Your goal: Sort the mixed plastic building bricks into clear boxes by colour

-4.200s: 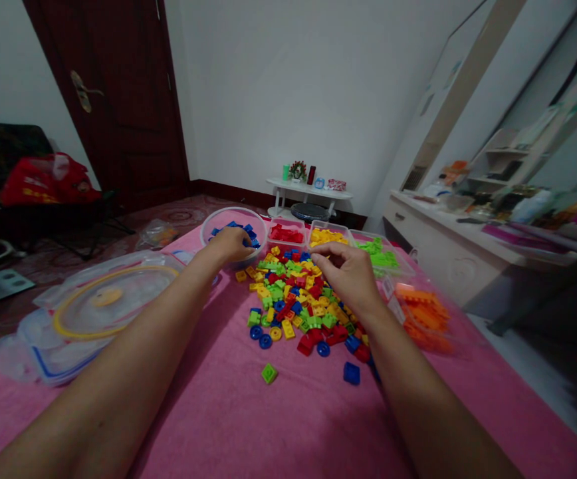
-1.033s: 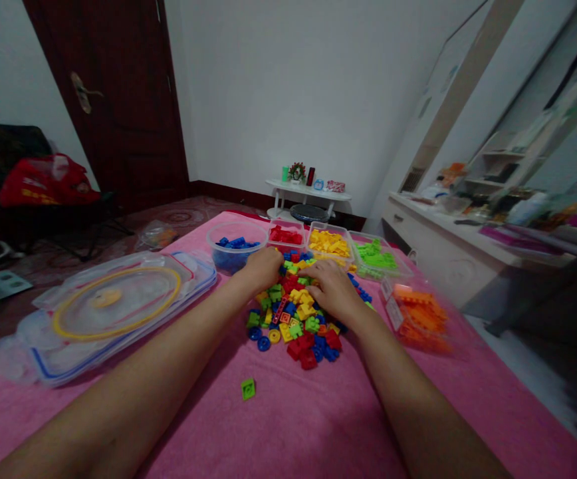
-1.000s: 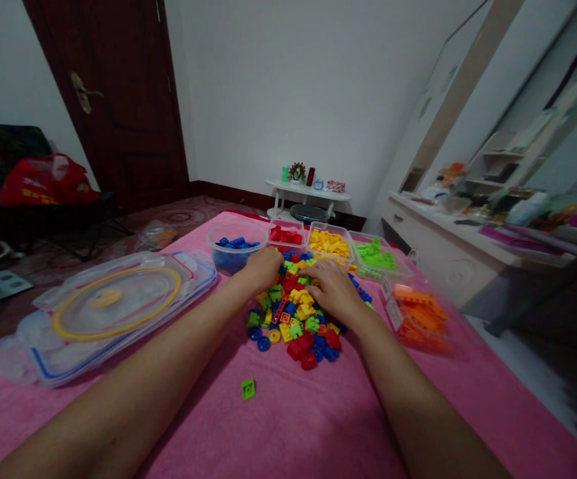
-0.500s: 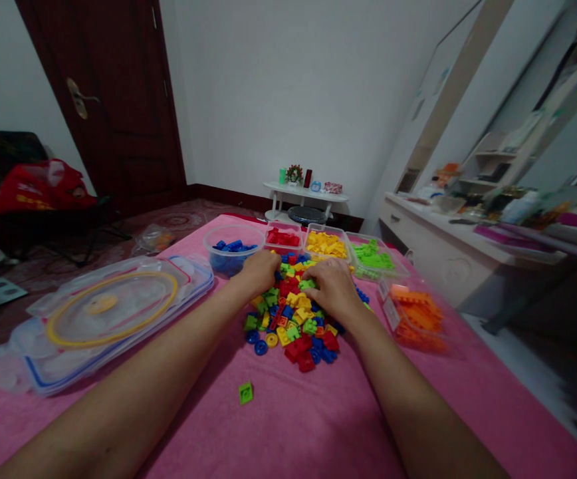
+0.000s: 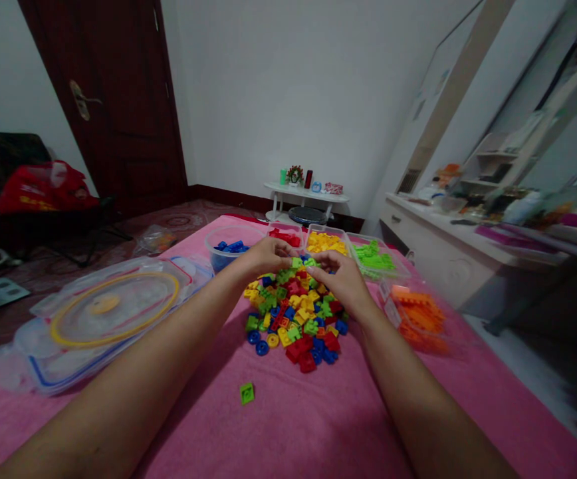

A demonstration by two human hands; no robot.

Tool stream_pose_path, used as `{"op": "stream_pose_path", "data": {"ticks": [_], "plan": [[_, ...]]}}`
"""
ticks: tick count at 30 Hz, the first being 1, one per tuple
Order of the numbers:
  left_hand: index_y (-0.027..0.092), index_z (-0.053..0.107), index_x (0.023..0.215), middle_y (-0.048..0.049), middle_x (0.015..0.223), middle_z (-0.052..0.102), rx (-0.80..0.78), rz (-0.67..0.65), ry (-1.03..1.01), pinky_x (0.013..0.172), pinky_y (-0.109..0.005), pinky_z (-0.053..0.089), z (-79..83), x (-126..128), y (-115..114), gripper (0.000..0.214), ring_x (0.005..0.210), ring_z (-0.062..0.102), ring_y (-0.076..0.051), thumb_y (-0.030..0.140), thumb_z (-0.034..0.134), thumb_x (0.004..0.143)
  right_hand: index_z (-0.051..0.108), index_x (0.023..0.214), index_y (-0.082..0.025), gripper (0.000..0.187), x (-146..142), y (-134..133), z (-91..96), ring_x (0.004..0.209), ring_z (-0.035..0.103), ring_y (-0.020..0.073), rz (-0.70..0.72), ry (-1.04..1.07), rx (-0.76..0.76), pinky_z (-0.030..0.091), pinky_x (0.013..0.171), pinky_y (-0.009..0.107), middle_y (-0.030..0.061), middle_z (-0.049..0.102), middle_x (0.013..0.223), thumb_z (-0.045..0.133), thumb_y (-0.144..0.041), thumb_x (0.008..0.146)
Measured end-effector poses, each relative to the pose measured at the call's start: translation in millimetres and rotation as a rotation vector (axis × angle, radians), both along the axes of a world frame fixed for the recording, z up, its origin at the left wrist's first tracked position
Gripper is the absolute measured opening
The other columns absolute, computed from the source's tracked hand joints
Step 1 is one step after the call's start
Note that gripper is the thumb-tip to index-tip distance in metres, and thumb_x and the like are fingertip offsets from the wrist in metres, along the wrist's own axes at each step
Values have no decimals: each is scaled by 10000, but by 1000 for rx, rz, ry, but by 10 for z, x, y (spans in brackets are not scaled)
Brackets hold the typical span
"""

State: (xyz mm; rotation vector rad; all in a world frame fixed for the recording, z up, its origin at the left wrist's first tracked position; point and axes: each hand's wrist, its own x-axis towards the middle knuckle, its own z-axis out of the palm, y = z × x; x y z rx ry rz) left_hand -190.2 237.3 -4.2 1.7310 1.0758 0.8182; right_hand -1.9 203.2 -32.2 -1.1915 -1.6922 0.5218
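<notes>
A mixed heap of toy building blocks [image 5: 298, 313] in red, yellow, green and blue lies on the pink cloth. Over its far side my left hand [image 5: 270, 257] has its fingers closed round a green building block [image 5: 296, 263]. Facing it, my right hand [image 5: 339, 273] pinches another green building block [image 5: 311, 263] between thumb and fingers. The two blocks are close together; whether they touch I cannot tell. Apart from the heap, one green block [image 5: 247, 393] lies nearer to me.
Behind the heap stand clear tubs of blue blocks [image 5: 231, 247], red blocks [image 5: 285, 237], yellow blocks [image 5: 327, 243] and green blocks [image 5: 374, 256]. A box of orange blocks [image 5: 421, 313] is at the right. Stacked plastic lids [image 5: 114, 309] lie at the left.
My left hand has moved right and my right hand slightly up, out of the heap. Both now hold green blocks close to each other above its far side.
</notes>
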Motion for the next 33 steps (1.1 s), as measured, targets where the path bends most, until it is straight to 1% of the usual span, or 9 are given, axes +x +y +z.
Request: {"op": "stream_pose_path", "data": {"ticks": [2,5,10,15,19,23,29,31,33], "plan": [[118,642,810,3,659,607,-141,19,-190,553,-193,431,25,16,-39,167,549,531,-69,131,664,644,648,893,-135,315,-11,-17,22,673,585,137,19,24,-19,467,618,257,44,669,797,684,-351,667],[126,625,790,16,638,590,-278,29,-360,625,-240,482,10,32,-58,211,562,540,-67,149,734,611,651,895,-137,304,-20,-27,31,669,582,135,22,28,-20,469,612,254,35,660,776,676,-341,670],[121,604,777,12,633,595,-348,8,-502,693,-293,522,-85,100,-29,220,580,570,-75,144,761,624,659,1019,-157,362,-27,-3,10,640,582,128,57,-8,-42,471,602,250,14,654,755,646,-316,695],[106,606,808,-2,650,621,-324,44,-491,634,-271,542,-117,181,-70,315,612,613,-107,162,815,580,685,1039,-183,354,19,26,-18,766,623,159,-29,-124,3,484,713,283,41,694,863,636,-324,718],[106,598,792,-5,650,625,-305,65,-496,620,-282,547,-132,216,-99,340,618,626,-123,181,832,556,688,1052,-190,360,44,27,-35,719,610,151,-64,-166,6,469,670,268,33,689,816,625,-338,730],[105,592,809,-4,656,624,-236,90,-457,608,-273,548,-145,236,-94,226,605,613,-113,115,744,642,680,1049,-173,359,9,-7,-21,600,540,126,-90,-214,26,418,576,242,6,630,704,618,-334,734],[121,596,870,-15,717,609,-148,153,-287,560,-263,542,-126,289,-119,156,626,595,-114,129,641,721,603,1091,-171,374,-60,-79,12,608,553,138,-120,-270,67,423,584,250,8,630,731,627,-292,737],[134,598,874,-10,737,606,-141,162,-259,554,-249,534,-111,303,-146,170,625,585,-107,144,646,712,583,1143,-204,403,-70,-90,19,678,586,160,-94,-307,110,448,637,272,18,658,795,624,-277,749],[141,605,877,0,721,596,-127,148,-219,544,-228,521,-99,307,-171,188,609,571,-99,144,651,695,605,1145,-244,373,-75,-93,24,811,615,180,-14,-338,161,463,750,306,28,683,913,598,-242,772]]}}
